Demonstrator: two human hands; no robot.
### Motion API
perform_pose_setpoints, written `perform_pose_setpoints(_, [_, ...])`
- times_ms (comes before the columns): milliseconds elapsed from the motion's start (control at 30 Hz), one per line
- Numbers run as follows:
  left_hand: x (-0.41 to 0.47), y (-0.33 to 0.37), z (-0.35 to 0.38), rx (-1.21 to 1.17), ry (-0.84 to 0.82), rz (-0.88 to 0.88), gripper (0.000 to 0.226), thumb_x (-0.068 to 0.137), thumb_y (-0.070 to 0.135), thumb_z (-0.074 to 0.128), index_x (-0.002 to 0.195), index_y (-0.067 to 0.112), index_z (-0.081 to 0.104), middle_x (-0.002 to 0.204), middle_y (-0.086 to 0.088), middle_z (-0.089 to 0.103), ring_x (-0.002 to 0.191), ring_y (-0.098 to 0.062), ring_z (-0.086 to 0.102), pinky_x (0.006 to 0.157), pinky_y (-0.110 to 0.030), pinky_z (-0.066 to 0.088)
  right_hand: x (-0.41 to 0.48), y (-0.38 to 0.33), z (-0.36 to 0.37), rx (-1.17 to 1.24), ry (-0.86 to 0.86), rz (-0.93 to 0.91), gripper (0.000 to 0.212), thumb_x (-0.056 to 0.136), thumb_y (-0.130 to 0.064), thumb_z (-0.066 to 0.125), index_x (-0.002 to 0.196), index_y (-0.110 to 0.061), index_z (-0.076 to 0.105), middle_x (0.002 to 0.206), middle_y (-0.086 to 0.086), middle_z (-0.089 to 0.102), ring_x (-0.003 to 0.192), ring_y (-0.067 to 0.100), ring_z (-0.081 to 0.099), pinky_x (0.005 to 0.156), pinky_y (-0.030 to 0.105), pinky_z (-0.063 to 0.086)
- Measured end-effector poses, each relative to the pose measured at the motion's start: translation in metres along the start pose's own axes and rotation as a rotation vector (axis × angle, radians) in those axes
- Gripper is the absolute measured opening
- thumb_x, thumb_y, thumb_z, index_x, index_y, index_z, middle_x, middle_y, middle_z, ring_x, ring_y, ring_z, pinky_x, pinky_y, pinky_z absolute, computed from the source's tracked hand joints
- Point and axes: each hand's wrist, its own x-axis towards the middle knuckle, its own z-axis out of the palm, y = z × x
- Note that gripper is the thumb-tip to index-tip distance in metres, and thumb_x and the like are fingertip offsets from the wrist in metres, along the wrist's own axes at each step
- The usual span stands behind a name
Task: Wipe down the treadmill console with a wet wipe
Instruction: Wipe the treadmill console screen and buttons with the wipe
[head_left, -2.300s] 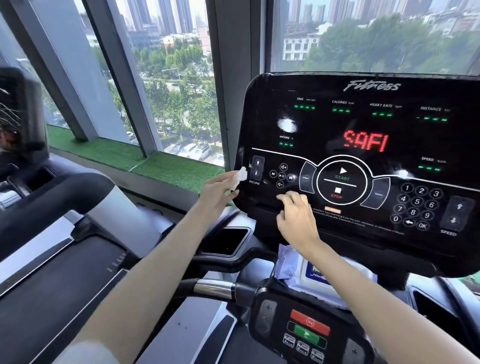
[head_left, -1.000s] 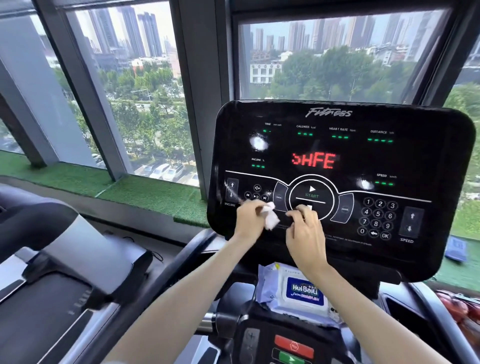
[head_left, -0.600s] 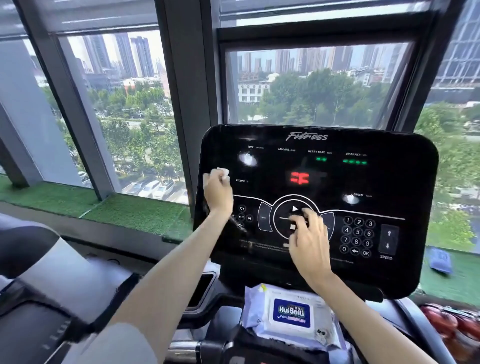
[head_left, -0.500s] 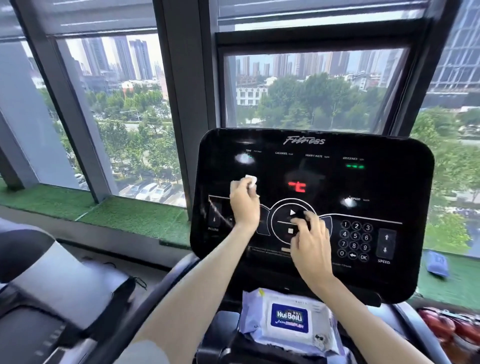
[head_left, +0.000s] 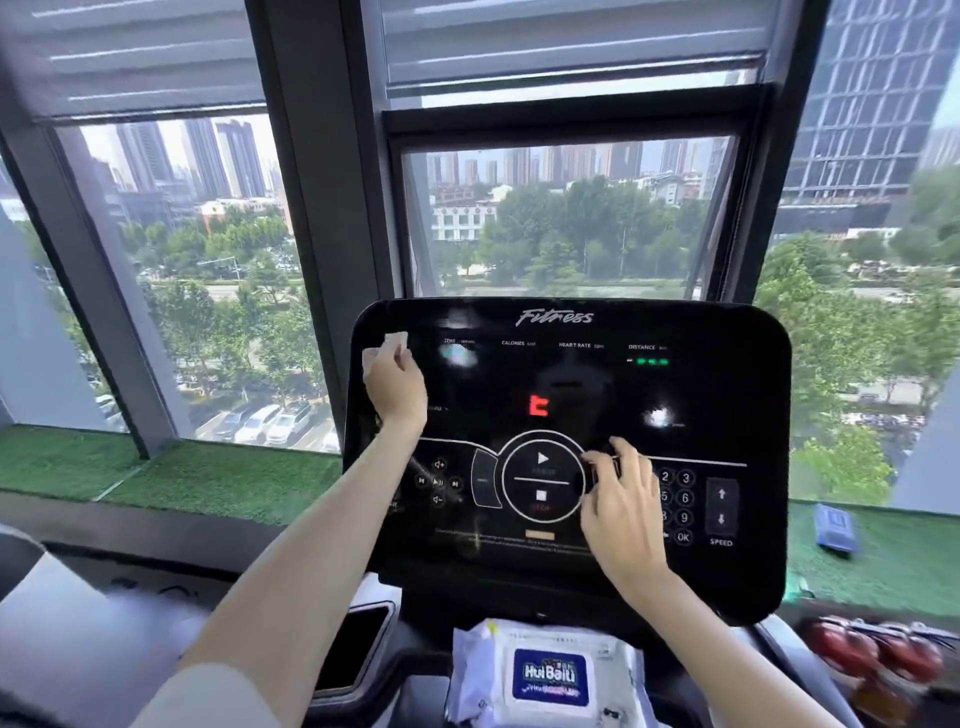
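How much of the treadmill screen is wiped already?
Done: a wet wipe is out of the pack. Now: the left hand holds it on the top-left corner of the console. To do: probably the keypad side, where the bare right hand rests.

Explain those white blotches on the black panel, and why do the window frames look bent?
Head view: the blotches are likely glare on the glossy console; the window frames bow from the wide-angle lens; the left hand and wet wipe look slightly blurred.
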Motion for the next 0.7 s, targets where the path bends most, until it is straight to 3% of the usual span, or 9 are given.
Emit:
perform_pose_setpoints(100, [-0.037, 0.031, 0.027, -0.100, -0.005, 0.091, 0.023, 0.092, 0.004, 0.051, 0.109, 0.008, 0.066, 0.095, -0.005, 0.050, 0.076, -0.011, 0.050, 0.076, -0.015, 0.041, 0.000, 0.009, -0.005, -0.006, 0.006, 0.019, 0.044, 0.064, 0.007, 0.066, 0.106, -0.006, 0.063, 0.121, 0.020, 0.054, 0.105, 0.035, 0.054, 0.088, 0.046, 0.046])
perform_pose_setpoints(333, [-0.116, 0.085, 0.091, -0.198, -0.280, 0.369, 0.020, 0.089, 0.003, 0.057, 0.103, 0.009, 0.069, 0.086, 0.004, 0.050, 0.074, -0.006, 0.049, 0.073, 0.000, 0.034, -0.012, 0.033, -0.015, -0.028, 0.002, 0.061, 0.042, 0.066, 0.007, 0.065, 0.106, -0.006, 0.062, 0.122, 0.020, 0.053, 0.106, 0.035, 0.052, 0.088, 0.046, 0.047])
perform_pose_setpoints(400, [-0.138, 0.091, 0.103, -0.193, -0.399, 0.494, 0.019, 0.089, 0.003, 0.058, 0.101, 0.012, 0.071, 0.087, 0.004, 0.053, 0.078, -0.006, 0.051, 0.077, -0.006, 0.038, -0.018, 0.042, -0.019, -0.050, -0.014, 0.074, 0.042, 0.064, 0.007, 0.066, 0.104, -0.006, 0.063, 0.121, 0.020, 0.054, 0.106, 0.036, 0.052, 0.087, 0.048, 0.048])
perform_pose_setpoints(500, [-0.158, 0.090, 0.112, -0.024, -0.792, 0.734, 0.018, 0.090, 0.007, 0.056, 0.097, 0.013, 0.072, 0.091, -0.001, 0.056, 0.083, -0.016, 0.056, 0.076, -0.032, 0.048, -0.026, 0.055, -0.026, -0.074, -0.023, 0.100, 0.038, 0.062, 0.005, 0.069, 0.098, -0.006, 0.066, 0.118, 0.019, 0.055, 0.105, 0.038, 0.053, 0.088, 0.047, 0.046])
perform_pose_setpoints(567, [-0.152, 0.097, 0.108, -0.021, -0.927, 0.781, 0.017, 0.090, 0.010, 0.057, 0.094, 0.014, 0.073, 0.085, 0.000, 0.055, 0.080, -0.018, 0.056, 0.073, -0.036, 0.048, -0.029, 0.061, -0.032, -0.082, -0.039, 0.122, 0.034, 0.063, 0.004, 0.068, 0.096, -0.006, 0.066, 0.118, 0.017, 0.055, 0.105, 0.036, 0.053, 0.086, 0.044, 0.046])
perform_pose_setpoints(633, [-0.132, 0.117, 0.101, -0.193, -0.740, 0.651, 0.015, 0.091, 0.019, 0.060, 0.094, 0.019, 0.074, 0.079, 0.006, 0.053, 0.075, -0.010, 0.053, 0.071, -0.021, 0.044, -0.031, 0.067, -0.036, -0.065, -0.040, 0.143, 0.032, 0.065, 0.004, 0.066, 0.095, -0.007, 0.066, 0.117, 0.015, 0.056, 0.103, 0.034, 0.054, 0.084, 0.042, 0.047])
perform_pose_setpoints(700, [-0.112, 0.139, 0.100, -0.206, -0.478, 0.543, 0.018, 0.093, 0.021, 0.056, 0.098, 0.023, 0.073, 0.083, 0.008, 0.051, 0.078, -0.005, 0.050, 0.065, -0.009, 0.035, -0.032, 0.070, -0.039, -0.058, -0.034, 0.152, 0.032, 0.063, 0.004, 0.067, 0.094, -0.007, 0.066, 0.115, 0.015, 0.057, 0.102, 0.034, 0.055, 0.082, 0.042, 0.048])
